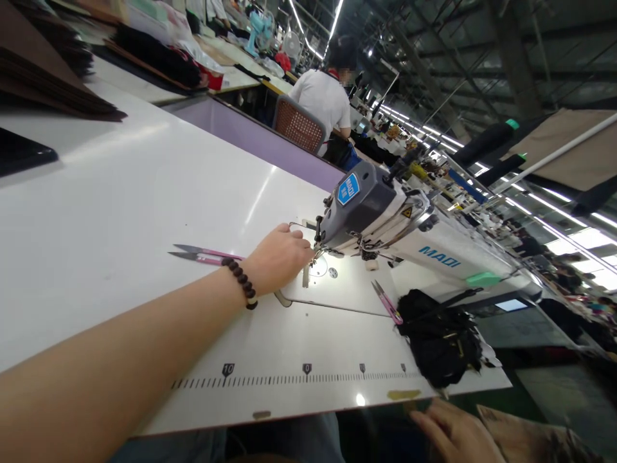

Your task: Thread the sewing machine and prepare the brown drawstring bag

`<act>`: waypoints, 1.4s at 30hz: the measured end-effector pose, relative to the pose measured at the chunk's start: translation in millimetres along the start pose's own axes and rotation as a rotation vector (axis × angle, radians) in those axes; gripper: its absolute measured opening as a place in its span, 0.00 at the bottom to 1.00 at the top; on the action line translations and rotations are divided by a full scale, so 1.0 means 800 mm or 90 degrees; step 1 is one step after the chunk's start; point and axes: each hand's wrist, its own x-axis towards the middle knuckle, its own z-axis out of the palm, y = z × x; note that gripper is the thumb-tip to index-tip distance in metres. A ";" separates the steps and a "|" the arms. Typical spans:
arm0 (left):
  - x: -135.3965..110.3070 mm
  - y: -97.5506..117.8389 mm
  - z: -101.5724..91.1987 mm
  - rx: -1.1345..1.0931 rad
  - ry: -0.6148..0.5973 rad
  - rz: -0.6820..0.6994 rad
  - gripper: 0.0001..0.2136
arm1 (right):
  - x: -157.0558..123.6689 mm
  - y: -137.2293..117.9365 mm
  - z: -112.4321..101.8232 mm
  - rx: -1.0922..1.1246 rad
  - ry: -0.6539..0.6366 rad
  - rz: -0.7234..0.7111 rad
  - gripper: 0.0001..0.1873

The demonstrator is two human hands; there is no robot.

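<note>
Needle area (315, 256) of the sewing machine (385, 222) is where the left hand (279, 257) works: the hand lies on the white bench (120, 212) near its middle, knuckles up, its fingers curled in toward the presser foot. Whether they pinch anything there I cannot tell, since the fingertips are hidden behind the hand itself. A dark bead bracelet (241, 281) circles the wrist. Just behind the wrist, toward the far left of the bench, a pair of pink thread snips (202, 254) lies flat, blades pointing left. A second pink pair of snips (386, 302) lies on the machine bed to the right of the needle, its tip touching a heap of black fabric (441, 337) that sits at the near right corner of the bench. Along the near edge runs a printed ruler scale (299, 378). The right hand (457, 434) is below the bench's near edge, fingers loosely spread and holding nothing, beside brown patterned cloth (535, 437). Beyond the far edge a person in a white shirt (324, 99) sits on a mesh-backed chair (299, 125).
</note>
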 end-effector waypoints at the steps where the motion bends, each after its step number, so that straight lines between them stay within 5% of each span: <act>1: 0.002 0.002 -0.001 0.008 -0.005 -0.025 0.10 | 0.002 -0.007 -0.004 0.025 0.025 -0.024 0.20; 8: 0.010 0.011 0.007 -0.058 -0.004 -0.126 0.10 | 0.044 -0.063 -0.026 0.120 0.200 -0.149 0.10; 12: 0.012 0.006 0.025 -0.177 0.002 -0.179 0.11 | 0.103 -0.095 -0.029 0.238 0.117 -0.124 0.11; 16: 0.015 0.001 0.034 -0.217 0.000 -0.196 0.10 | 0.190 -0.126 -0.025 0.506 0.023 -0.009 0.15; 23: 0.017 -0.012 0.043 -0.282 -0.021 -0.228 0.09 | 0.308 -0.145 0.017 0.635 0.115 0.049 0.18; 42: 0.024 -0.015 0.046 -0.265 -0.065 -0.242 0.11 | 0.303 -0.147 0.030 0.669 0.174 0.016 0.09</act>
